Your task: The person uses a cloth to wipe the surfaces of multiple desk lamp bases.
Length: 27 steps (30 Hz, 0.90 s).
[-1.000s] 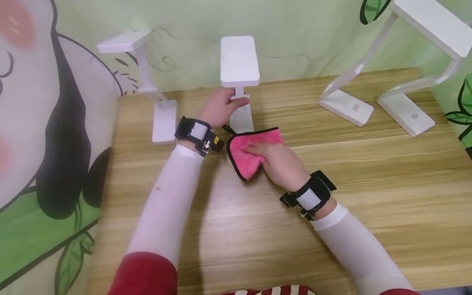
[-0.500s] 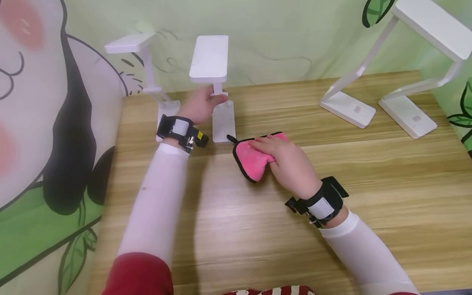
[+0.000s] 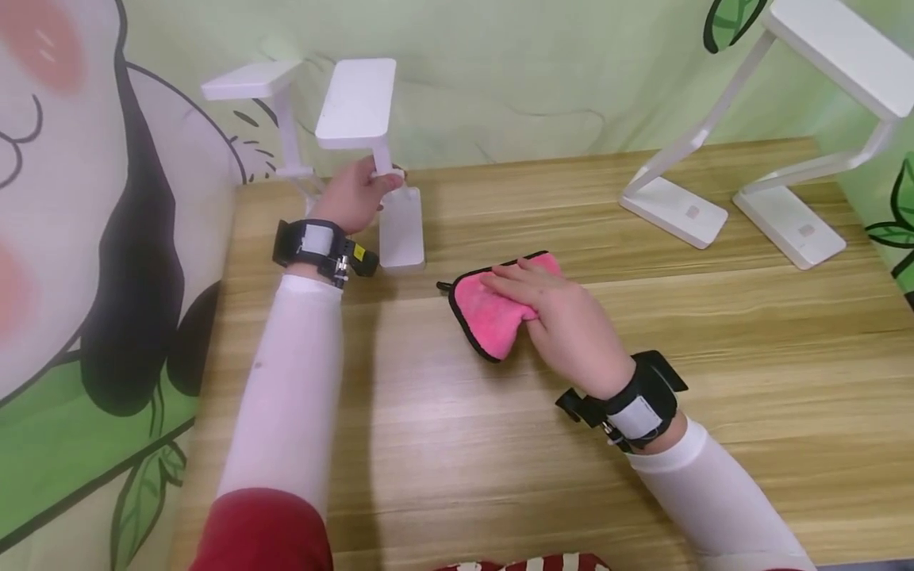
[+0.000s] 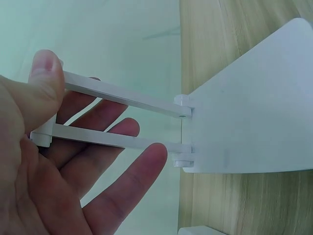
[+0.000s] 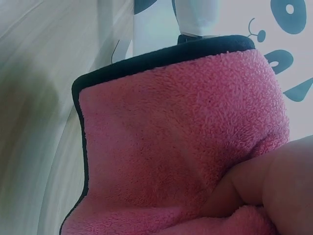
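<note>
My left hand (image 3: 350, 197) grips a white desk lamp (image 3: 402, 230) at the joint of its folding arm. In the left wrist view the thumb presses the joint and the fingers pass behind the two thin bars, with the lamp's base (image 4: 254, 107) to the right. My right hand (image 3: 574, 329) holds a pink cloth (image 3: 485, 317) with black edging and a small black loop, low over the table. The right wrist view shows the thumb (image 5: 274, 181) pushed into a fold of the fluffy cloth; the other fingers are hidden there.
A second white lamp (image 3: 253, 81) stands close to my left hand, its base mostly hidden behind that hand. Two more white lamps, a nearer one (image 3: 789, 226) and its neighbour (image 3: 674, 210), stand at the right. Behind the wooden table (image 3: 457, 476) is a green painted wall (image 3: 543, 87).
My left hand has shifted the lamp leftward along the table, towards the lamp at the left. My right hand has moved slightly right and nearer to me with the cloth, away from the lamp.
</note>
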Available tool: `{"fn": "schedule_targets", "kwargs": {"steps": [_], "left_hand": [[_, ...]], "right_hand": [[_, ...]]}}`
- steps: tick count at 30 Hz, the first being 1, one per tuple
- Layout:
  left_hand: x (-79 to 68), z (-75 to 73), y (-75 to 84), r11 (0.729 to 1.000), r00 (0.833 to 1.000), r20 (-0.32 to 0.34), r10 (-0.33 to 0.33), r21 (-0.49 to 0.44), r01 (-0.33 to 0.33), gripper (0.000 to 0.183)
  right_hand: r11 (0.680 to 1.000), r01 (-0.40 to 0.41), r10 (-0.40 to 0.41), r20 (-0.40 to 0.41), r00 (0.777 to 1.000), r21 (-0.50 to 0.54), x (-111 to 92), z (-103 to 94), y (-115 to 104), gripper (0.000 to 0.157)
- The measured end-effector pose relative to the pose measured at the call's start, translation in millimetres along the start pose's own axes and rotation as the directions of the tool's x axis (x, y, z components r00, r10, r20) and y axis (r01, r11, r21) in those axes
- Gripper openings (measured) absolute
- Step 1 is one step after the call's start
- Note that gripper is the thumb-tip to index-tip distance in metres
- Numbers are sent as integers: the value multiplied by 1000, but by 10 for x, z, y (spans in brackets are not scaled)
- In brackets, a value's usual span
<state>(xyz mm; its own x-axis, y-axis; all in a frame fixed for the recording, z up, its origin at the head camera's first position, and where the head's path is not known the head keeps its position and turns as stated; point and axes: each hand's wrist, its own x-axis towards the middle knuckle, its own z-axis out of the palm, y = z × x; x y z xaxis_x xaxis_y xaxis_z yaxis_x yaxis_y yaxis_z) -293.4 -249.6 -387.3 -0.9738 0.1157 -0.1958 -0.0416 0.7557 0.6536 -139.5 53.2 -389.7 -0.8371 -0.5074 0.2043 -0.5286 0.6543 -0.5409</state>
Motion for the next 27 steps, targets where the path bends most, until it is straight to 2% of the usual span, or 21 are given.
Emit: {"fn": "schedule_targets", "kwargs": {"steps": [10, 14, 18, 21, 24, 26, 27], "left_hand": [[-9, -24, -31, 999, 999, -28, -33, 10, 34, 43], [-16, -24, -73, 1000, 999, -43, 2, 6, -2, 47], [-76, -20, -95, 998, 996, -81, 44, -42, -48, 55], [-193, -16, -58, 996, 993, -118, 32, -83, -42, 64], [-404, -3, 52, 995, 983, -181, -15, -103, -4, 66], [-567, 24, 173, 993, 961, -277, -15, -119, -18, 61], [-643, 44, 245, 991, 940, -341, 1, -122, -46, 56]], "right_hand": [[1000, 7, -7, -2, 1000, -11, 21, -3, 1, 62], [1000, 13, -13, 1, 1000, -10, 37, 9, 19, 60], [999, 7, -8, -15, 1000, -33, 100, 19, 88, 54], [997, -16, 14, -39, 999, -71, 173, 21, 174, 47], [992, -41, 34, -61, 998, -117, 261, 7, 270, 44], [989, -49, 38, -84, 996, -142, 337, -15, 331, 44], [987, -56, 42, -95, 995, -151, 386, -28, 356, 44]]}}
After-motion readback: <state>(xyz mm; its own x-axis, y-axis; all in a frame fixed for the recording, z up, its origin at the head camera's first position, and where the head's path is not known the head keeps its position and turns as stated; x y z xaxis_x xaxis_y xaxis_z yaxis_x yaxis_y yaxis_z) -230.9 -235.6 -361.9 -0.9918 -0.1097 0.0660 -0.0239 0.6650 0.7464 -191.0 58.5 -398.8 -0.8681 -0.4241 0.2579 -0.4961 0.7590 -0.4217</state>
